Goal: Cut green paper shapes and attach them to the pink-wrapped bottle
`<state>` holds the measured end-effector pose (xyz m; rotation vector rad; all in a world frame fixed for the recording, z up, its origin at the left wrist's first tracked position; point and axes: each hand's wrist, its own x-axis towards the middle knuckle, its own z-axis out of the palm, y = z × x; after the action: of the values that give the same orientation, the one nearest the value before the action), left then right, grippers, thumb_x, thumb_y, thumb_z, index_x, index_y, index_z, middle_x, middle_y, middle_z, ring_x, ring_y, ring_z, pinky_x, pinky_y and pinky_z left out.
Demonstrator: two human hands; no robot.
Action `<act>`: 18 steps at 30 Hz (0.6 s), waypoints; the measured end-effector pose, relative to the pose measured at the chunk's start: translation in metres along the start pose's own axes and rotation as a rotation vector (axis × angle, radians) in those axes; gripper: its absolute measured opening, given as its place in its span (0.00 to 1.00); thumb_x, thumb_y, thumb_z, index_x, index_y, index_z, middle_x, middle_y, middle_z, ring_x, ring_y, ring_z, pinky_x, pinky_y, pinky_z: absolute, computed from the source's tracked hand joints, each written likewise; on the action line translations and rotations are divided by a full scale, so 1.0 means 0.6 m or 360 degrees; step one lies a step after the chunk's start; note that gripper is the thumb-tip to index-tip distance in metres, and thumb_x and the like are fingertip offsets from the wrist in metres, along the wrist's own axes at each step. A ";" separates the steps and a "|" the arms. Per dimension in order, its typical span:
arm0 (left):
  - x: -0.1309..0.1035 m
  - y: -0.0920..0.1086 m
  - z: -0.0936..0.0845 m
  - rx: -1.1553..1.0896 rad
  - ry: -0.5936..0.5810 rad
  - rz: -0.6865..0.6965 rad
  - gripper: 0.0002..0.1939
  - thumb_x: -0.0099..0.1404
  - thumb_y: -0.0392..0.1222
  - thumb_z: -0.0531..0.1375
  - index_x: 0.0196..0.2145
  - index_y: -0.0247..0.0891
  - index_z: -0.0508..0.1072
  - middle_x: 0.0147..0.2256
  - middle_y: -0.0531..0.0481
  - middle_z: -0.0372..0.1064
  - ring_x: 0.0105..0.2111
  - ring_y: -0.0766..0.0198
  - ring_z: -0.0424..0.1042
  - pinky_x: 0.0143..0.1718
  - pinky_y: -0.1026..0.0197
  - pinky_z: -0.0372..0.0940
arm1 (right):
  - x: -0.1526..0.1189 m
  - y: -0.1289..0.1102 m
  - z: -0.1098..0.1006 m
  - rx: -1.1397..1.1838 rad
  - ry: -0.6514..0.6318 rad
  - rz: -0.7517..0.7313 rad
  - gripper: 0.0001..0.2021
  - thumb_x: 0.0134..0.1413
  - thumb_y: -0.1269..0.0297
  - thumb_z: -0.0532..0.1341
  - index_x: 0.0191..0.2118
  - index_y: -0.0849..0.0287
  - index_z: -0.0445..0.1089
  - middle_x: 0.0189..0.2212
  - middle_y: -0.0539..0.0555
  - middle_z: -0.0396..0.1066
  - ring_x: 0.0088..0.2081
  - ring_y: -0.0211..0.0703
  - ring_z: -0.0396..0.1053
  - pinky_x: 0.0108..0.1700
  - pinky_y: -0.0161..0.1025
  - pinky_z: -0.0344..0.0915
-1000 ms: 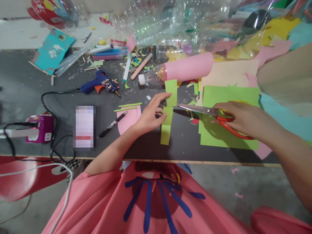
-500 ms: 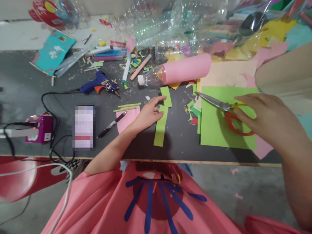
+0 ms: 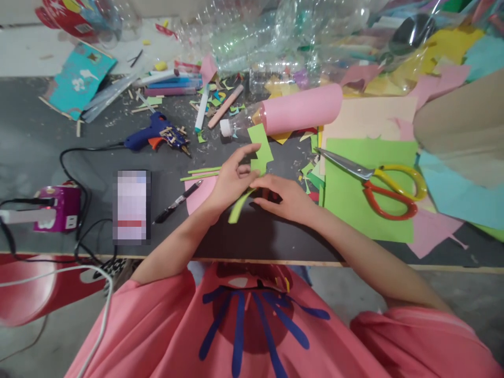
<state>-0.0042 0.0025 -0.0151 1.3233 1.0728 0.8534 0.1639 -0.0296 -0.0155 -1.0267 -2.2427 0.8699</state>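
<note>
Both hands meet over the dark table, on a green paper strip (image 3: 260, 149) that has a wider top end and a narrow tail curving toward me. My left hand (image 3: 235, 178) grips the strip's middle from the left. From the right, my right hand (image 3: 289, 197) pinches it just below; the fingertips partly hide the paper. Scissors (image 3: 370, 176) with one yellow and one red handle lie on a green paper sheet (image 3: 346, 220) to the right. Beside my left hand are a pink paper piece (image 3: 199, 197), thin green strips (image 3: 197, 175) and a black pen (image 3: 177, 202).
A clear bottle wrapped in pink paper (image 3: 303, 110) lies beyond my hands. Left are a blue glue gun (image 3: 151, 131), a phone (image 3: 132, 205) and a purple box (image 3: 59, 207) with cables. Plastic bottles, markers and paper scraps crowd the back. The table's front edge (image 3: 268, 261) is near me.
My right hand has left the scissors on the green sheet and moved left to the paper strip. The strip is now lifted and bent between both hands.
</note>
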 end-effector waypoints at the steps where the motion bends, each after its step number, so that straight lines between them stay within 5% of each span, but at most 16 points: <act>1: 0.000 -0.001 -0.001 -0.0009 0.0016 0.0005 0.26 0.58 0.34 0.58 0.55 0.41 0.63 0.42 0.49 0.71 0.29 0.71 0.72 0.30 0.67 0.69 | 0.000 0.001 0.001 0.0000 0.0003 -0.0020 0.10 0.58 0.67 0.57 0.46 0.55 0.67 0.37 0.53 0.73 0.27 0.37 0.68 0.30 0.35 0.65; 4: -0.002 -0.003 -0.002 -0.0004 0.0029 0.0049 0.26 0.60 0.36 0.57 0.57 0.42 0.61 0.41 0.49 0.72 0.34 0.66 0.75 0.34 0.64 0.71 | -0.007 0.006 0.005 -0.0002 0.0005 -0.0089 0.07 0.57 0.67 0.58 0.42 0.56 0.68 0.32 0.51 0.72 0.26 0.36 0.67 0.28 0.34 0.62; 9: -0.003 -0.005 -0.003 0.0062 0.0131 0.0248 0.24 0.60 0.35 0.58 0.55 0.44 0.64 0.55 0.47 0.64 0.38 0.66 0.75 0.36 0.63 0.72 | -0.012 0.014 0.009 0.0158 0.0207 -0.0143 0.02 0.57 0.68 0.59 0.35 0.57 0.69 0.30 0.51 0.69 0.27 0.35 0.66 0.28 0.33 0.62; 18: -0.002 -0.009 -0.001 0.0249 0.0073 0.0316 0.21 0.59 0.38 0.61 0.51 0.42 0.68 0.53 0.48 0.65 0.38 0.68 0.72 0.36 0.68 0.69 | -0.003 0.017 -0.003 0.0422 0.0357 0.0214 0.05 0.55 0.64 0.60 0.29 0.57 0.69 0.29 0.51 0.71 0.27 0.37 0.66 0.29 0.35 0.63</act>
<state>-0.0059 0.0009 -0.0203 1.5675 1.0737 0.9656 0.1706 -0.0251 -0.0223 -1.0985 -1.8338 1.0228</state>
